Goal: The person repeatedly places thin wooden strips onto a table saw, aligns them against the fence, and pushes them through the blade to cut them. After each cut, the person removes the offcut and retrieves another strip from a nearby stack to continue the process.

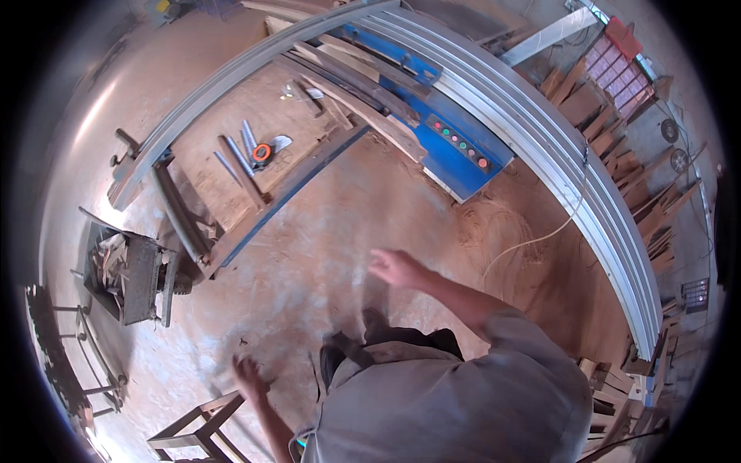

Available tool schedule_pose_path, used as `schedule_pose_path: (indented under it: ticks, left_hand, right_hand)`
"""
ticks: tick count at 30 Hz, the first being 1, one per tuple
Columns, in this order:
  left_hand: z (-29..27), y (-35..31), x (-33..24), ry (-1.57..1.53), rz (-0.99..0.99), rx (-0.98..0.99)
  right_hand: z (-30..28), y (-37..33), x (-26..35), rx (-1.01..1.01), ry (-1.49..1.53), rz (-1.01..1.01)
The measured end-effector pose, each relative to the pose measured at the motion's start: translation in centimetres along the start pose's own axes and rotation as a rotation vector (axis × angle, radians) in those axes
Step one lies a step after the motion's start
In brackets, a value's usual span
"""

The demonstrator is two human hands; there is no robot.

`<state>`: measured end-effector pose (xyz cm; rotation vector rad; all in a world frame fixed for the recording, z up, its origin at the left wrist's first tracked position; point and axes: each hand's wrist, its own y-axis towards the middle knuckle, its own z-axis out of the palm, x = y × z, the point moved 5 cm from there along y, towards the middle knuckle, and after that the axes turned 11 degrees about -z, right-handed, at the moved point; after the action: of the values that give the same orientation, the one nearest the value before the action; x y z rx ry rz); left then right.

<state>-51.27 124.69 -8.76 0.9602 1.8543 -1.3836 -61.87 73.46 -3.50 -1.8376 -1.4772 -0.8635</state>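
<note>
While both hands appear empty, the sliding-table machine (463, 166), blue-bodied w/ long silver rails, spans the upper R above the floor (316, 247). Next in size, the blue-edged worktop (309, 139) lies upper L of center, w/ long boards (405, 139) btwn it & the machine. The open wooden frame (224, 414), lower L, stands just beside the L hand; contact can't be told. Judging by its slim bars, it is prob. fairly light, stiff & not slippery, joints being the weak pts.; best hold: two opp. top rails, nr the corners. Smallest: the L hand (248, 376), blurred, fingers loosely spread; the R hand (394, 268), fingers loosely extended, pinching nothing visible.
</note>
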Motion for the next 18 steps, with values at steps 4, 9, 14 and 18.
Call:
schedule_pose_path:
  ticks: [4, 9, 14, 18]
  left_hand:
    - [19.8, -3.5, -10.4, 0.666, 0.276, 0.395]
    - [35.7, -1.1, -12.9, 0.68, 0.352, 0.656]
    - [48.0, 2.4, -14.4, 0.586, 0.289, 0.853]
    - [55.6, 2.3, -18.8, 0.497, 0.087, 0.991]
  right_hand:
    - [-8.9, 0.8, -4.6, -0.328, 0.109, 0.111]
    - [-18.0, 2.9, -9.0, -0.408, 0.02, 0.245]
    - [-22.8, 6.9, -12.6, -0.488, -0.002, 0.26]
    - [-23.0, 11.5, -15.0, -0.385, -0.148, 0.235]
